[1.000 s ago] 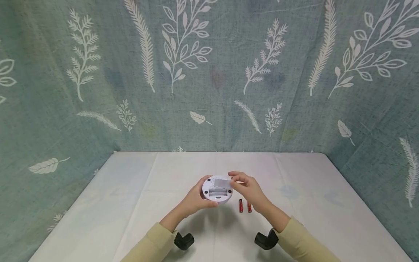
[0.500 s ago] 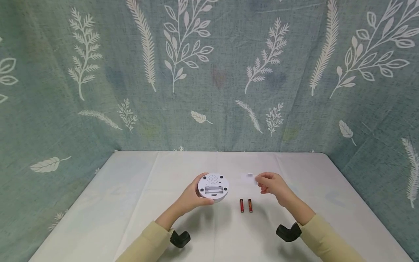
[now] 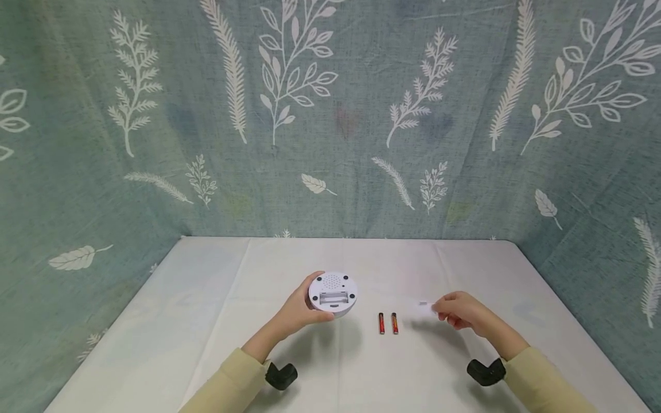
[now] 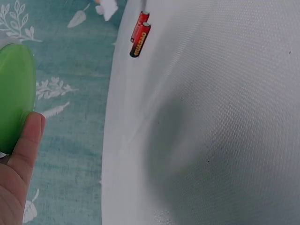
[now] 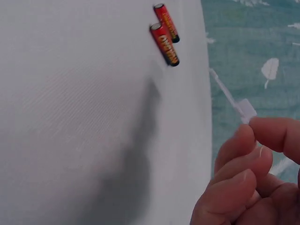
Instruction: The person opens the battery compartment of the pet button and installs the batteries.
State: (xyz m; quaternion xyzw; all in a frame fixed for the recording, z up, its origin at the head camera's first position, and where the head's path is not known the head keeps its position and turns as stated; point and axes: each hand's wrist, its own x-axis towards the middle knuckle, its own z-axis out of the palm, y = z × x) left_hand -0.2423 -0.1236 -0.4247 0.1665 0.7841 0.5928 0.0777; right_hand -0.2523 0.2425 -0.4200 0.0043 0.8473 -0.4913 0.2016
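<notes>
While the device is held up with its underside toward the head camera, the scene reads as follows.

Round device: a white round device (image 3: 333,293), its underside showing a speaker grille, dark feet and an open battery compartment; in the left wrist view its other face looks green (image 4: 14,93). It is lifted above the table, left of the batteries.

Left hand: the left hand (image 3: 296,310) grips the device from the left side and below, the fingers curled round its edge, the thumb (image 4: 26,140) lying on the rim.

Battery cover: a small white battery cover (image 3: 424,304), thin and flat with a little tab (image 5: 243,108), is low over the table, to the right of the batteries.

Right hand: the right hand (image 3: 459,311) pinches the cover by its end between thumb and fingertips (image 5: 243,140); the other fingers are curled.

Batteries: two red batteries (image 3: 388,323) with dark ends lie side by side on the table, almost touching, between the two hands and apart from both.

Table: a table with white cloth (image 3: 206,298).

Backdrop: a teal fabric with white leaf prints (image 3: 330,115) hangs behind and at both sides.

Sleeves: pale yellow sleeves (image 3: 237,373), with a black wrist mount (image 3: 281,376) on each arm.
</notes>
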